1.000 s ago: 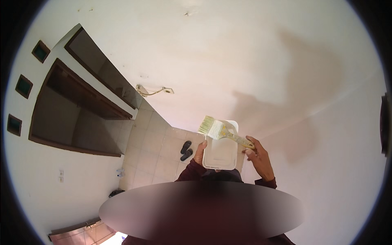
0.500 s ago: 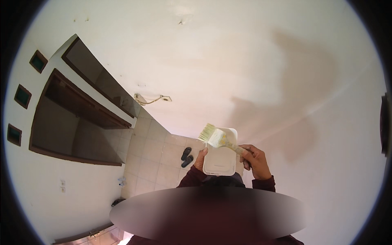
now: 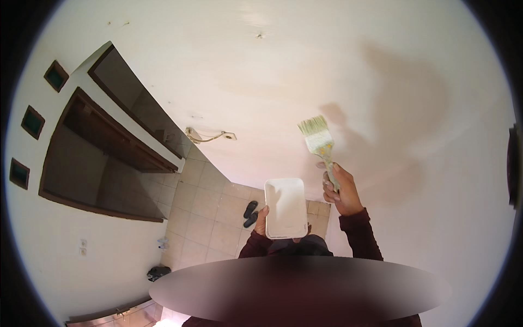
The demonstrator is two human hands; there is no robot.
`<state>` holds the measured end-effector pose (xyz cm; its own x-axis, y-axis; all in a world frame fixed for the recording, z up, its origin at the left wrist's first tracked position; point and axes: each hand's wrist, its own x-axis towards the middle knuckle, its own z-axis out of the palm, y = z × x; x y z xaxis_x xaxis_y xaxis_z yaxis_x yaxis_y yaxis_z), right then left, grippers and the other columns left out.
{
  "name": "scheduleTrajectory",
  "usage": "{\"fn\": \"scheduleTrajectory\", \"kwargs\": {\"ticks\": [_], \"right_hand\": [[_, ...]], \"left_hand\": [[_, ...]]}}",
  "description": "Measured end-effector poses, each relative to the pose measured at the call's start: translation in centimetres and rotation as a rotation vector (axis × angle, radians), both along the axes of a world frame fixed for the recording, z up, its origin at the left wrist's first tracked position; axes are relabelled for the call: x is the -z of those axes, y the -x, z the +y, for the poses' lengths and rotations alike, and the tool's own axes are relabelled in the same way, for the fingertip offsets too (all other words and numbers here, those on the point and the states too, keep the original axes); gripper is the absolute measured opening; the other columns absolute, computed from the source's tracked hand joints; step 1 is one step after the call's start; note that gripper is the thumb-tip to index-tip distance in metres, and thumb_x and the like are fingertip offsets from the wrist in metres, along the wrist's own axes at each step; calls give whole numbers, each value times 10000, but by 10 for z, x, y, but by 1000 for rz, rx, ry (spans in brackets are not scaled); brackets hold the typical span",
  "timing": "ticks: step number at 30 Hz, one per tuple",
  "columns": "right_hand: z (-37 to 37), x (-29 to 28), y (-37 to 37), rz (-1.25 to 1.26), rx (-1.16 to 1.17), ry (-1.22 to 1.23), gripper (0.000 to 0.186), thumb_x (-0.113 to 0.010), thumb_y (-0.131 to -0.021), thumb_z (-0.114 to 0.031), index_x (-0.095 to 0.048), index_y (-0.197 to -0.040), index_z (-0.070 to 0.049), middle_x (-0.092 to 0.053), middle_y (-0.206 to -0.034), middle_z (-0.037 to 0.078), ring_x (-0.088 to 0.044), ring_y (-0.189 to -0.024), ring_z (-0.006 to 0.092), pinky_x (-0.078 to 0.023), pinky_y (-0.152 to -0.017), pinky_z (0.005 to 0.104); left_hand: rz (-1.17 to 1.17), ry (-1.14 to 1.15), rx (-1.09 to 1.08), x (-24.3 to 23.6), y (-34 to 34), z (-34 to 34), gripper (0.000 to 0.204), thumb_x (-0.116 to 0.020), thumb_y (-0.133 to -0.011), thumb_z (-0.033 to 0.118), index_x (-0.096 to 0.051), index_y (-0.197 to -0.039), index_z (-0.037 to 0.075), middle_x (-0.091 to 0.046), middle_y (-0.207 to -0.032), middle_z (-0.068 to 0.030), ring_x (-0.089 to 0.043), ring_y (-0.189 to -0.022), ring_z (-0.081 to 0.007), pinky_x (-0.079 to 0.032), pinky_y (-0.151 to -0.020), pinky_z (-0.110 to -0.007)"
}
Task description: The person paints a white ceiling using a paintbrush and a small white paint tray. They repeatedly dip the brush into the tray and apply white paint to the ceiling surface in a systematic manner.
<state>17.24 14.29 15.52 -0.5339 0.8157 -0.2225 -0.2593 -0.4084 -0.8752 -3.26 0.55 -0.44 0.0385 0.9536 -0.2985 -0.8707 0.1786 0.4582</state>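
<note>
My right hand (image 3: 343, 191) is wrapped round the handle of a wide paintbrush (image 3: 319, 140). Its pale bristles point up and slightly left, near the white wall (image 3: 245, 82); whether they touch it I cannot tell. Yellowish marks and worn paint cover the handle and ferrule. At the left edge of a shallow white rectangular tub (image 3: 286, 204), my left hand (image 3: 262, 220) grips with the thumb on the rim and the other fingers hidden below. Whitish matter shows inside the tub, which is held level in front of my body.
Black sandals (image 3: 250, 213) lie on the tiled floor (image 3: 201, 204) to the left. A cable with a socket (image 3: 229, 135) is fixed low on the wall. Farther left are a brown-framed doorway (image 3: 103, 163) and a dark bag (image 3: 158, 272).
My right hand has lifted the paintbrush from over the tub, up and to the right, toward the wall. My left hand still holds the tub, now slightly lower and farther left.
</note>
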Motion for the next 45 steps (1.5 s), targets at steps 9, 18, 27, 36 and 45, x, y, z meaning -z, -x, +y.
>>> {"fn": "scheduleTrajectory", "kwargs": {"ticks": [9,18,27,36,45], "right_hand": [[80,14,107,77,-219,54,341,-491,-1014,-353,-567,-1110,-36,-438,-689,-64,-305,-429,19,-280,-430,207],[178,20,156,-46,-275,75,370,-542,-992,-386,-563,-1050,-21,-421,-632,-69,-305,-424,24,-262,-420,212],[168,45,106,113,80,82,306,-572,-970,-359,-562,-975,-54,-456,-643,-31,-360,-436,55,-295,-426,228],[148,47,216,26,311,20,325,-452,-1013,-407,-469,-1104,-95,-624,-854,89,-688,-726,253,-538,-569,376],[145,35,315,67,-85,106,327,-496,-952,-378,-476,-1075,-76,-609,-808,96,-636,-619,247,-532,-571,433]], "left_hand": [[-163,5,-163,30,28,-23,808,-725,-835,477,-428,-1451,49,-580,-1349,-152,-603,-1195,-301,-520,-1005,-447],[-170,-35,-280,37,48,-34,770,-745,-832,426,-453,-1434,43,-602,-1318,-155,-622,-1171,-304,-529,-1000,-458],[-188,10,-301,27,50,-34,787,-745,-828,441,-444,-1435,40,-596,-1324,-155,-621,-1171,-302,-529,-993,-466],[-146,0,-264,37,54,-33,832,-737,-817,498,-435,-1437,33,-594,-1314,-156,-613,-1168,-307,-525,-989,-454],[-19,45,-302,87,66,-48,1047,-685,-752,641,-275,-1543,93,-449,-1443,-263,-516,-1267,-477,-500,-1005,-578]]}}
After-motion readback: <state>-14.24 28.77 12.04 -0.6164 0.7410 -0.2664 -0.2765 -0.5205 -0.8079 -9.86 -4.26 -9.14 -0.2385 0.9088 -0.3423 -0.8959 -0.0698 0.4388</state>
